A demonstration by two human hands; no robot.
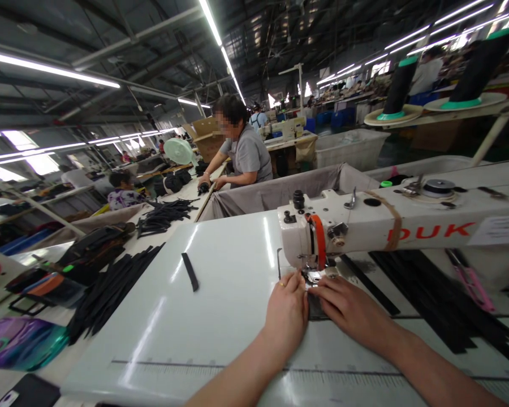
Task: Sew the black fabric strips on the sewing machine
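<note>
At the needle end of the white sewing machine (360, 223), both of my hands come together by the metal presser foot (313, 277). My left hand (287, 305) has its fingers bent and pressed together just left of the foot; whatever lies under them is hidden. My right hand (343, 302) reaches in from the right, fingertips at the foot's front edge, its fingers close together. What they pinch is too small to tell. One short black strip (190, 272) lies apart on the pale table (220, 322), left of the machine.
Black strips (114, 288) are piled left of the table, and more (432, 299) lie under the machine arm beside pink-handled scissors (473, 280). A ruler scale (220, 366) runs along the front. Across a cloth-lined bin (280, 189), a person (250, 152) handles a dark item.
</note>
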